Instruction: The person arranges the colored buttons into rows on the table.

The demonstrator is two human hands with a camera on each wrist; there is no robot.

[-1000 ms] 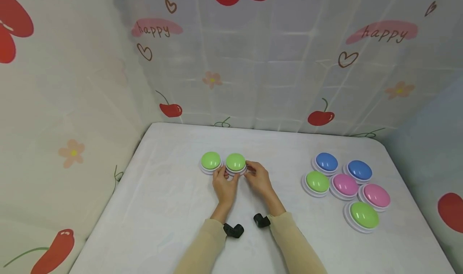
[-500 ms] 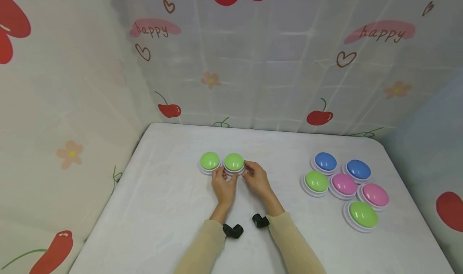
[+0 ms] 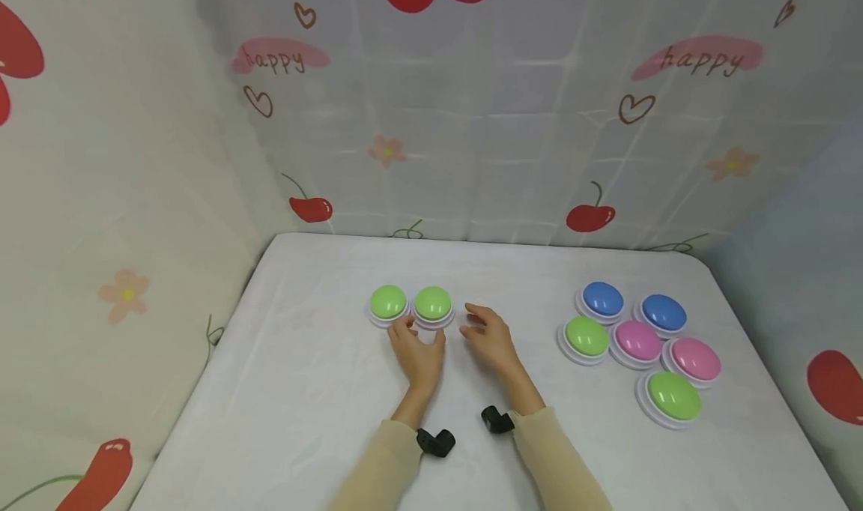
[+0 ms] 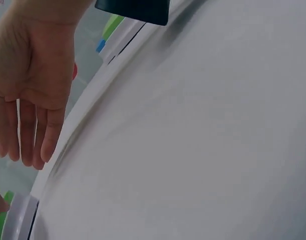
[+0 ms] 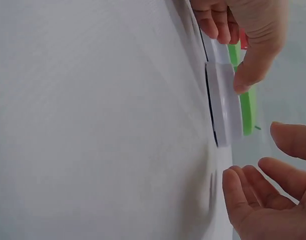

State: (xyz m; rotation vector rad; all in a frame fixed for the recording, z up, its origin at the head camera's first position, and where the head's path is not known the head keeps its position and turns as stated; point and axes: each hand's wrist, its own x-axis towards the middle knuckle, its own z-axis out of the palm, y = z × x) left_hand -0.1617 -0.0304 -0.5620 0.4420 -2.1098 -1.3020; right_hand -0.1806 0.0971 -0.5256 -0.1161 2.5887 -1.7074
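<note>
Two round push buttons with white bases and green domes stand side by side left of the table's middle: the left green button (image 3: 387, 303) and the right green button (image 3: 433, 304). My left hand (image 3: 421, 360) is at their front edge, its fingertips by the gap between them and its thumb just before the right one. In the right wrist view that thumb (image 5: 250, 70) overlaps the button's white base (image 5: 224, 107). To the right, apart from the buttons, my right hand (image 3: 495, 342) hovers with loosely bent fingers and nothing between them; its palm (image 4: 37, 65) shows in the left wrist view.
At the right of the white table (image 3: 303, 391) stands a group of buttons: two blue (image 3: 603, 299), two pink (image 3: 638, 341) and two green (image 3: 674, 396). A printed curtain (image 3: 472, 121) hangs behind the table. Black wrist cameras (image 3: 436, 442) sit on both sleeves.
My right hand has let go of the right green button and drawn away to the right. My left hand has eased back slightly, its grip loosened. The head view has shifted a little.
</note>
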